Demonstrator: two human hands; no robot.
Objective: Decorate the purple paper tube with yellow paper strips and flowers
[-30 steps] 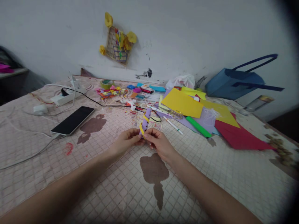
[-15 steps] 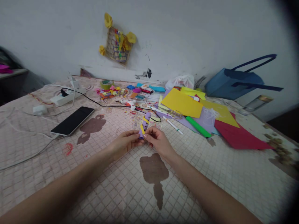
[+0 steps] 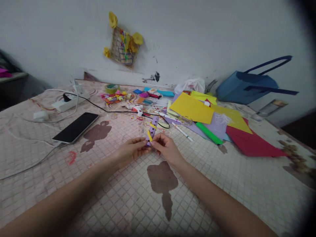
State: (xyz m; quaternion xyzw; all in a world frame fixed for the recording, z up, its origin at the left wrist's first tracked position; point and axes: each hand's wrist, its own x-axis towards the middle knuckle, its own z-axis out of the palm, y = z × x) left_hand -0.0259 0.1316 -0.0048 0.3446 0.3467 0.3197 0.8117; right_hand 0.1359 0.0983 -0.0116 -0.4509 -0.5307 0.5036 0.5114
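A narrow purple strip [image 3: 154, 122] with dark dots and yellow bands across it is held up over the middle of the table. My left hand [image 3: 137, 147] pinches its lower left edge between thumb and fingers. From the other side, my right hand [image 3: 166, 146] is closed on the lower right edge, near the lower yellow band. My fingers hide the strip's bottom end. Just beyond it, a white and orange glue gun [image 3: 139, 112] lies on the table with its black cord.
Coloured sheets [image 3: 192, 107], scissors [image 3: 185, 120], markers [image 3: 182, 132] and a green roll [image 3: 209, 133] lie to the right. A phone [image 3: 76, 127] and power strip [image 3: 70, 102] are at left. Green tape [image 3: 112, 88] sits at the back; a blue bag [image 3: 247, 87] stands far right.
The purple strip has turned so that its dotted face shows more fully. Both hands keep their hold in nearly the same place. The camera view has shifted slightly.
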